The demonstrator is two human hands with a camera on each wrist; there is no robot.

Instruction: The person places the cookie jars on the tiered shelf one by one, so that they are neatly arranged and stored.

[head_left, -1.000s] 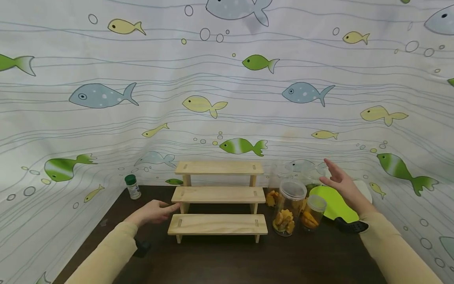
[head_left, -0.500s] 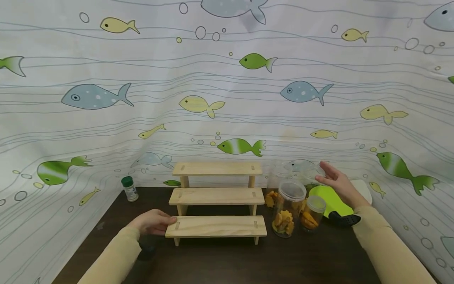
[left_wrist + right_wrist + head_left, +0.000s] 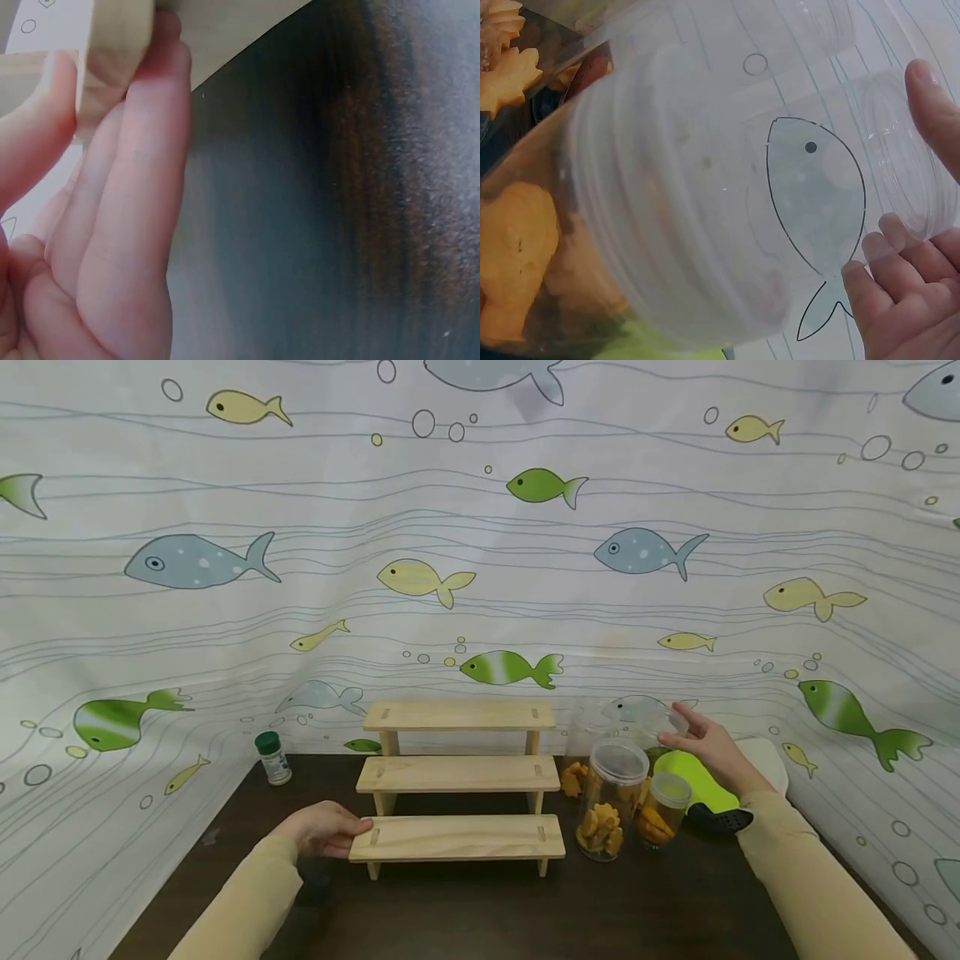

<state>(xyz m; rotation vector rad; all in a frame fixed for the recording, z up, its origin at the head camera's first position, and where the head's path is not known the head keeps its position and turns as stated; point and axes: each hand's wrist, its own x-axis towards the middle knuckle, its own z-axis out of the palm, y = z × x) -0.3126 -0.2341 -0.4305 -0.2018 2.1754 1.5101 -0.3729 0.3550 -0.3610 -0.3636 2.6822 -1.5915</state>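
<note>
My left hand [image 3: 324, 828] pinches the left end of the lowest step of a three-tier wooden stand [image 3: 457, 837]. In the left wrist view the thumb lies on one face of the board [image 3: 112, 64] and the fingers [image 3: 142, 180] on the other. At the back right, my right hand [image 3: 712, 752] holds the upper part of a tall clear jar [image 3: 649, 727]. From the right wrist, its clear end [image 3: 907, 165] shows between thumb and curled fingers. A lidded jar of orange-brown star-shaped pieces [image 3: 600, 827] stands in front, partly hiding the held jar.
A small lidded jar [image 3: 656, 822] with orange pieces and another clear jar [image 3: 588, 735] stand close by. Lime-green [image 3: 701, 781] and white flat pieces lean behind the right forearm. A green-capped shaker [image 3: 273, 758] stands back left. Fish-printed cloth [image 3: 480, 527] surrounds the dark table [image 3: 480, 914].
My left hand has come down from the middle step's side to the lowest step and pinches it. My right hand has moved left and a little lower, closing around the clear jar.
</note>
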